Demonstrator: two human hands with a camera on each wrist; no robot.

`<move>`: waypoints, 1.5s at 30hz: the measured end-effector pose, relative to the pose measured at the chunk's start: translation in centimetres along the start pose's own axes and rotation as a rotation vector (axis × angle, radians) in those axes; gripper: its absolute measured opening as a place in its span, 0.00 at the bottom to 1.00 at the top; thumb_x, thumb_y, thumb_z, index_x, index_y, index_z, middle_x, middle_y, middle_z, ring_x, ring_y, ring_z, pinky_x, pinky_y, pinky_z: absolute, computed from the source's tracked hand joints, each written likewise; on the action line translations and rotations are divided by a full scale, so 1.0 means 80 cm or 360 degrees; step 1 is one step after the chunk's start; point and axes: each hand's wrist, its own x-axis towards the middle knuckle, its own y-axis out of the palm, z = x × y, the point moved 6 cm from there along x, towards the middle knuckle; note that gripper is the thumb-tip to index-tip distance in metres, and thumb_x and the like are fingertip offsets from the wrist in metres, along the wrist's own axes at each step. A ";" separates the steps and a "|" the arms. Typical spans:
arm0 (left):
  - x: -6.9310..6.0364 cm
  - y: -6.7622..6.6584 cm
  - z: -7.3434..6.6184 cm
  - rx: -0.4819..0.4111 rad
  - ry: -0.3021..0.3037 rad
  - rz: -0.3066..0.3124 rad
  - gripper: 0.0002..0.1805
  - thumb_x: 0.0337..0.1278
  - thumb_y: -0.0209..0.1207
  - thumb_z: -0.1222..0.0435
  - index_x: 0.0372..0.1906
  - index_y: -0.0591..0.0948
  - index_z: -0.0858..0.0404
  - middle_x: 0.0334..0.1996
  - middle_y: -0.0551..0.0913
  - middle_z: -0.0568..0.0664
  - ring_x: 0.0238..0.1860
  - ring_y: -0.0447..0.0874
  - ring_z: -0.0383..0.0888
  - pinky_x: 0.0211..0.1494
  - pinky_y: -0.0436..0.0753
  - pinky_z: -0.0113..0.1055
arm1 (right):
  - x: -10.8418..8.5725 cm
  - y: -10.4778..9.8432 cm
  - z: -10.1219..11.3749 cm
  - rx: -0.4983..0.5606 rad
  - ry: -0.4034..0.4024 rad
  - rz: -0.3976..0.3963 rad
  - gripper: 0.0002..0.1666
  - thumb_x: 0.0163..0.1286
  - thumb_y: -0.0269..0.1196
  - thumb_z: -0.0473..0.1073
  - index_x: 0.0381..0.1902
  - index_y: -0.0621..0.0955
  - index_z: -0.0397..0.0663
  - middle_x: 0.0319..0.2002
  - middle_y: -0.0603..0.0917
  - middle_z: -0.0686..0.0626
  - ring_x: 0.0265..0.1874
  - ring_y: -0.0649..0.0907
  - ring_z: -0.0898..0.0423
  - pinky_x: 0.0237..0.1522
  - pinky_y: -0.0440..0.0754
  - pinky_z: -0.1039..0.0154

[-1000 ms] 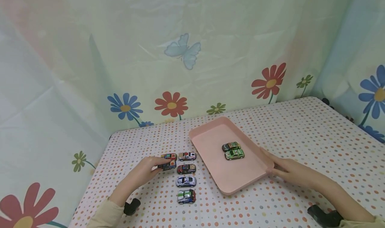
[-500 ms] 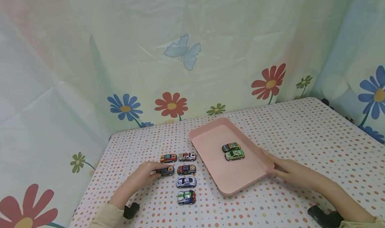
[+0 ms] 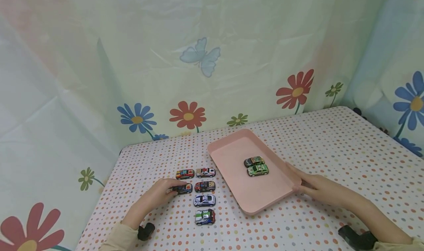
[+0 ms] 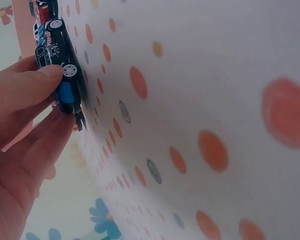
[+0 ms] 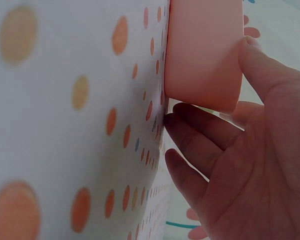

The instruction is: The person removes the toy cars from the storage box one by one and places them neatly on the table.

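Note:
My left hand [image 3: 159, 193] pinches a dark toy car [image 3: 183, 188] between thumb and fingers. In the left wrist view this black toy car [image 4: 54, 60] has white wheels and a blue rear, and sits at the tablecloth. Ahead of it is a red and yellow toy car [image 3: 184, 174]. To its right runs a column of toy cars: a white and red one [image 3: 205, 172], a black and red one [image 3: 204, 186], a white and blue one [image 3: 204, 200] and a green and silver one [image 3: 204, 217]. My right hand [image 3: 318, 186] holds the corner of a pink tray [image 3: 245, 197], thumb and fingers straddling it.
Inside the tray lie two toy cars side by side, a dark green one [image 3: 254, 161] and a bright green one [image 3: 258, 170]. A dotted cloth [image 3: 334, 144] covers the table. Behind it hangs a flowered curtain [image 3: 251, 59].
My left hand has drawn the dark toy car toward me, away from the red and yellow one, and lowered it beside the black and red one. The right hand and tray stay put.

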 end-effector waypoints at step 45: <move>0.150 -0.018 -0.187 -0.0031 0.0558 -0.0107 0.31 0.58 0.61 0.69 0.67 0.66 0.61 0.53 0.78 0.51 0.52 0.75 0.40 0.53 0.72 0.27 | 0.000 0.002 -0.001 0.0009 0.0032 0.0025 0.45 0.68 0.54 0.59 0.72 0.52 0.41 0.64 0.58 0.25 0.58 0.64 0.27 0.53 0.64 0.34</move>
